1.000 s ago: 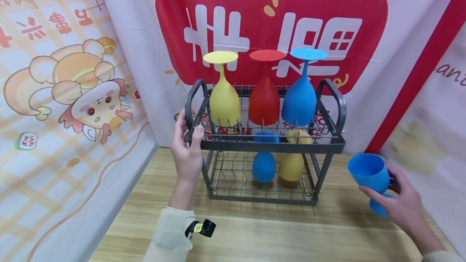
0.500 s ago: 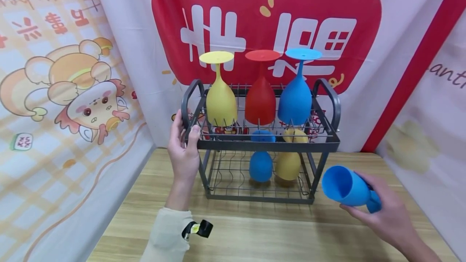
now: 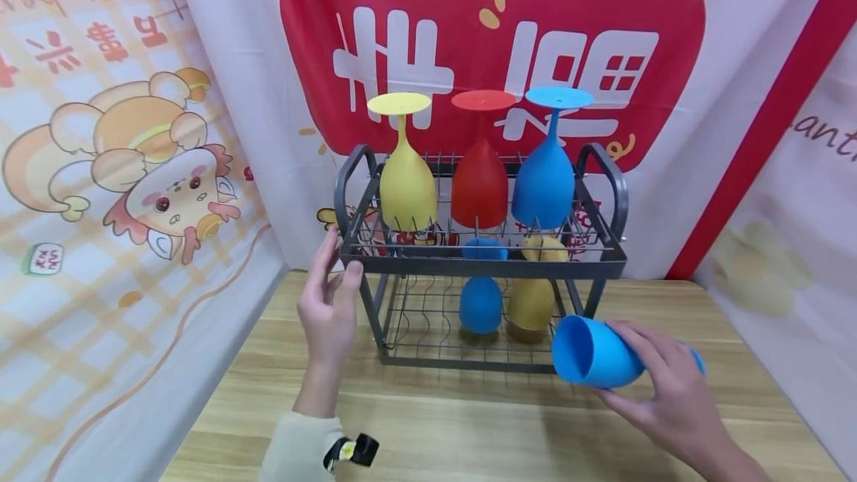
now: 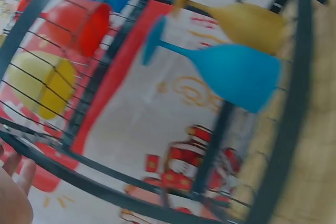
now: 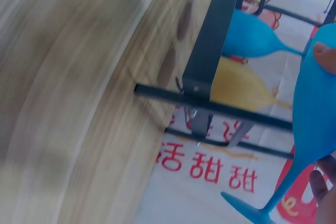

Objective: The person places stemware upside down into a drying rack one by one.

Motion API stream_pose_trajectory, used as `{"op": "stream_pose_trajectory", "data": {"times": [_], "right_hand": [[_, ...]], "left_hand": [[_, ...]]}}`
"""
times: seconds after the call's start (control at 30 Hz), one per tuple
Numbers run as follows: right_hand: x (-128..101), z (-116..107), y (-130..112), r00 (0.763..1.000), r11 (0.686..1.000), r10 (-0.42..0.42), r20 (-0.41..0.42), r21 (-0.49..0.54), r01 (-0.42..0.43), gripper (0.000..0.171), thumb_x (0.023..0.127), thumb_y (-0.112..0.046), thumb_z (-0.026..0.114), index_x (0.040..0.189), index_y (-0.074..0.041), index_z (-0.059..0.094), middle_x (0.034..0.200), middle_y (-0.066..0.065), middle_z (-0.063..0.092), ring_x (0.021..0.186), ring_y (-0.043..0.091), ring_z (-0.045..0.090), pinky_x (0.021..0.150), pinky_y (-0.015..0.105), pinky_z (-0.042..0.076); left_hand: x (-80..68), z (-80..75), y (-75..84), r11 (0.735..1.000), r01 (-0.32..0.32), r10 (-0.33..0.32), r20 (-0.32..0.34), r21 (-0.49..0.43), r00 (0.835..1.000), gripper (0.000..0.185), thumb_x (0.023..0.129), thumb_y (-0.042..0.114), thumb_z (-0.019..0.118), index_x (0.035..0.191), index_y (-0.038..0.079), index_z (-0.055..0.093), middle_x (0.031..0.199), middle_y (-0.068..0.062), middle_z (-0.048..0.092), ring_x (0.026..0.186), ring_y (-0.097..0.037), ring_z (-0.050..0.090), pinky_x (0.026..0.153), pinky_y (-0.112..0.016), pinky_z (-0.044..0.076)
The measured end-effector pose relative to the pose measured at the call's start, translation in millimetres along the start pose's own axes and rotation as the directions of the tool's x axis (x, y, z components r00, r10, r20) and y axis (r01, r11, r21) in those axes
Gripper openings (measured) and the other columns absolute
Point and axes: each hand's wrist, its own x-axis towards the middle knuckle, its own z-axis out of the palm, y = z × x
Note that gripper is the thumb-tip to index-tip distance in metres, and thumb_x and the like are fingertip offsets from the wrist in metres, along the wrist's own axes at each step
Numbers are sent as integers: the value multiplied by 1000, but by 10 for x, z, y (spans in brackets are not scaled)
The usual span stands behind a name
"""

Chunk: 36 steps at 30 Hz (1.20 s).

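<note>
My right hand (image 3: 676,396) grips a blue plastic goblet (image 3: 609,357) by its bowl and stem, tipped on its side with the mouth toward the left. In the head view the goblet overlaps the lower right front corner of a dark metal two-tier rack (image 3: 482,267). Beside the rack's upper left corner is my left hand (image 3: 328,322), fingers loosely extended, thumb tip right at the frame. Upside down on the top tier stand a yellow goblet (image 3: 408,188), a red goblet (image 3: 479,188) and a blue one. Another blue goblet (image 3: 480,307) and a yellow goblet (image 3: 531,303) stand inverted below.
The rack stands on a wooden table (image 3: 428,437) against a printed cloth backdrop (image 3: 254,80). Side cloths border the table left and right. A rounded handle (image 3: 612,195) rises at each end of the upper tier. Bare wire slots show at the lower tier's left.
My right hand has brought the blue goblet leftward to the rack, tipping it from upright onto its side. My left hand has loosened from the rack's corner and drawn slightly down and left.
</note>
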Motion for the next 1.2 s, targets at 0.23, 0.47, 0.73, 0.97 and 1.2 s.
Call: {"op": "stream_pose_trajectory", "data": {"times": [0.23,0.47,0.73,0.97,1.2], "right_hand": [[61,87,-218,996,996,-90,28,-13,91,97,89,-88,37,150,-16,60,138,13,66,122,36,60,91,54,47],[109,244,-416,986,987,-158,50,-20,159,89,93,-83,34,153,-21,58,142,12,65,123,34,60,95,59,49],[112,459,-623,968,969,-244,62,-28,247,81,94,-78,43,155,-26,56,146,7,65,123,31,64,96,57,54],[97,573,-717,953,951,-301,37,-55,303,78,92,-72,62,153,-24,57,145,7,65,120,32,66,95,55,55],[110,621,-792,955,954,-288,64,-65,292,89,80,-62,85,155,-26,55,147,5,64,122,31,65,96,55,56]], "left_hand": [[-528,-3,-297,1000,1,-2,38,5,999,64,98,6,72,157,18,51,154,-6,60,130,-19,65,103,-19,57],[-940,235,-417,998,-57,67,367,-38,928,69,93,1,75,157,13,51,157,-7,59,135,-10,61,105,-27,58],[-1203,411,-476,996,-21,72,630,-88,773,80,91,7,80,162,16,43,162,-3,53,138,-31,61,107,-38,59],[-1246,490,-440,995,74,-10,679,-66,734,80,89,14,84,160,20,47,161,-4,53,139,-28,60,104,-40,61],[-1245,521,-426,985,173,-137,676,15,724,76,89,20,86,155,35,51,160,-5,53,140,-30,57,103,-29,59]]}}
